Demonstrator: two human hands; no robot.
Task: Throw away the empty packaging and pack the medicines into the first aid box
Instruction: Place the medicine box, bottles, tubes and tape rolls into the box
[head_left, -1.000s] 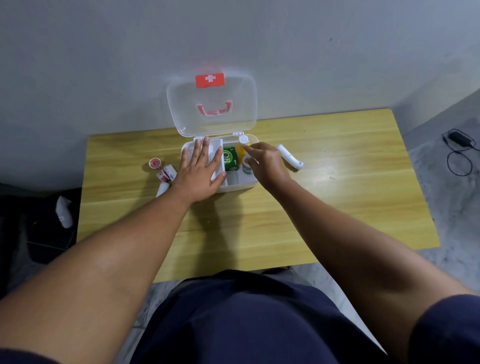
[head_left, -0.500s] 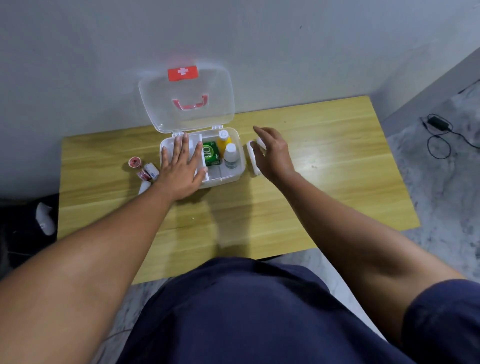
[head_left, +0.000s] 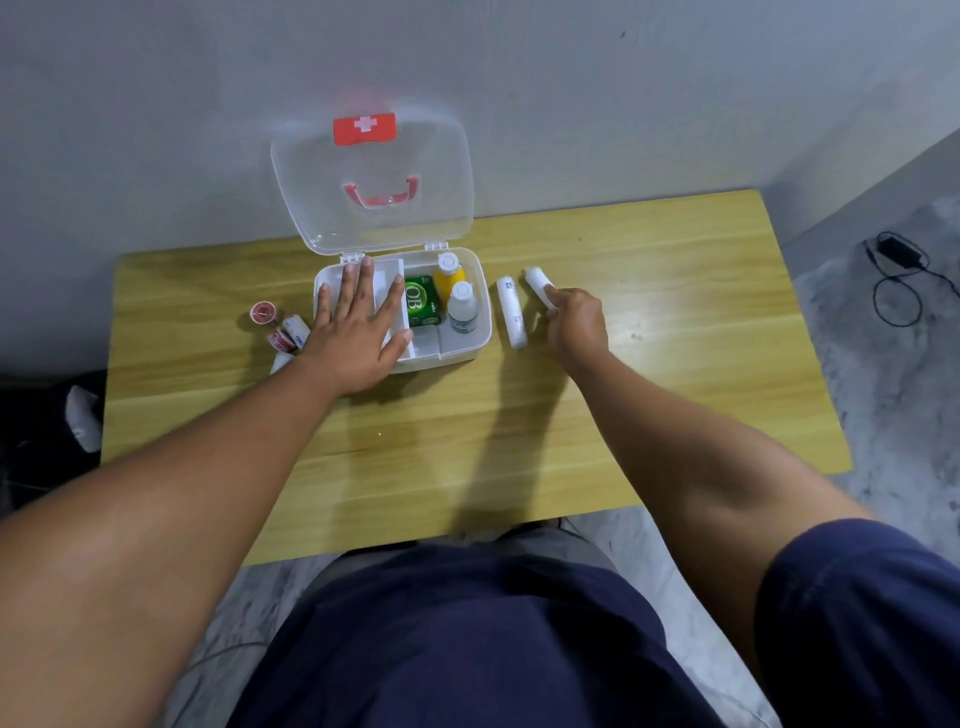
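Observation:
The white first aid box stands open on the wooden table, its clear lid leaning on the wall. Inside are a green packet, a yellow bottle and a clear bottle with a white cap. My left hand lies flat, fingers spread, over the box's left compartment. My right hand is to the right of the box, fingers closed on a white tube. Another white tube lies between that hand and the box.
Left of the box lie a red-topped roll, small red-and-white rolls and a white item partly under my forearm. A black cable with adapter lies on the floor at right. A white object sits on the floor at left.
My right hand has left the box, where it set the clear bottle, and has moved right to close on a white tube on the table. My left hand stays on the box.

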